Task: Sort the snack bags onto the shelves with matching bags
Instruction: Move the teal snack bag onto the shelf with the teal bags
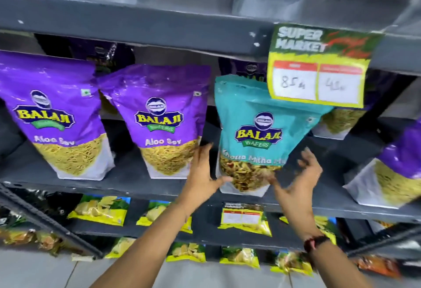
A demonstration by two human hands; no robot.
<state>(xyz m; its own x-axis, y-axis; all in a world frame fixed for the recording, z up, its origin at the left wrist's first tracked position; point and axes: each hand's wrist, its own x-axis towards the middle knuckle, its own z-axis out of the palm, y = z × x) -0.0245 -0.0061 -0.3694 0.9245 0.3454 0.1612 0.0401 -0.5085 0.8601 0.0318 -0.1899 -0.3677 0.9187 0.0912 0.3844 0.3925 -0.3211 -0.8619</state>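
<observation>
While both hands are raised to the middle shelf (141, 187), a teal bag (257, 137) is seen standing upright between them, its long axis vertical and its printed face turned toward the camera. The left hand (205, 173) is spread open at the bag's lower left edge, with the thumb touching the bottom corner; the right hand (296, 182) is open at the lower right, fingers splayed and blurred, so firm contact cannot be confirmed. Neither hand is closed around the bag. "BALAJI WAFERS" is printed on the teal bag, with "Khatta Mitha Mix" partly readable below (the last letters are cut off by the bag's curve). To the left of the left hand, two purple bags (159, 123) marked "BALAJI" and "Aloo Sev" are set upright on the same shelf. Another purple bag (396, 169) is seen tilted to the right of the right hand. Above the right hand, a price tag (319, 64) reading "SUPER MARKET", with handwritten figures that look like 85 and 45, is hung from the shelf edge, overlapping the teal bag's top right corner. Below the forearms, yellow snack packets (100, 210) are laid on a lower shelf
</observation>
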